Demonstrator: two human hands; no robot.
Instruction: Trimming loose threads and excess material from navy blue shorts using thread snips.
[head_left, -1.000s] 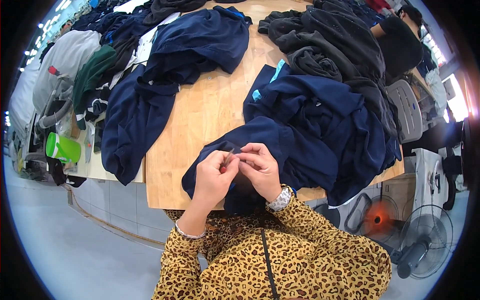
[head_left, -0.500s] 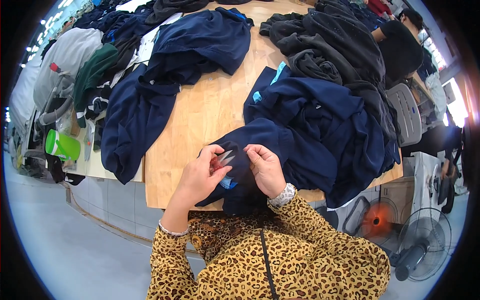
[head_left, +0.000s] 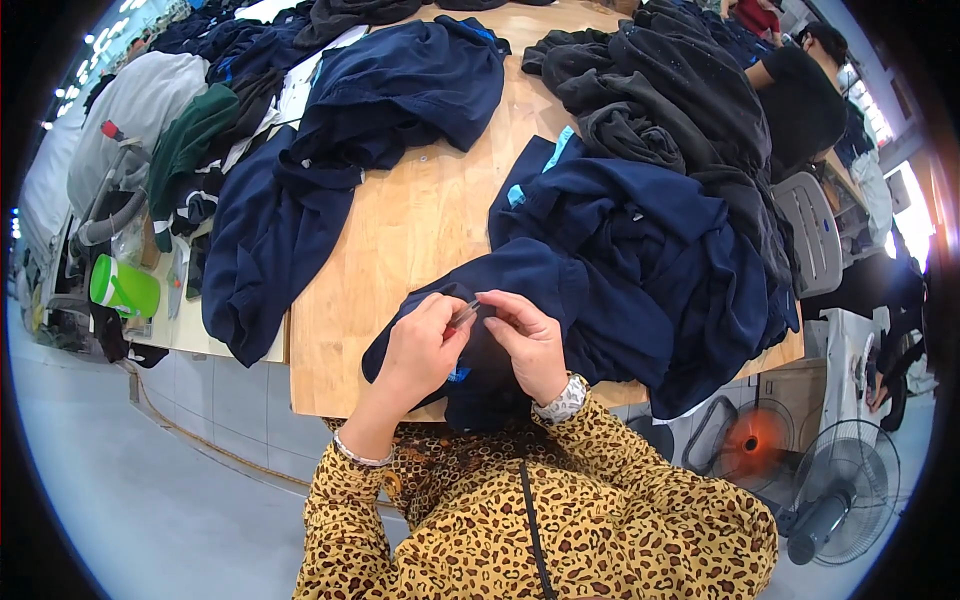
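Hands (head_left: 475,345) on navy garment (head_left: 520,300)

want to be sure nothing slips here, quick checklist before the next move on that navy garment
1. Left hand on the navy garment: ok, fingers pinch the fabric.
2. Right hand on the same spot: ok, touching beside the left.
3. Small tool between the fingers: cannot tell what it is, too small.
4. Garment supported by the wooden table: ok, though part hangs over the near edge.
5. Bare table beside the work: ok, left of the garment.
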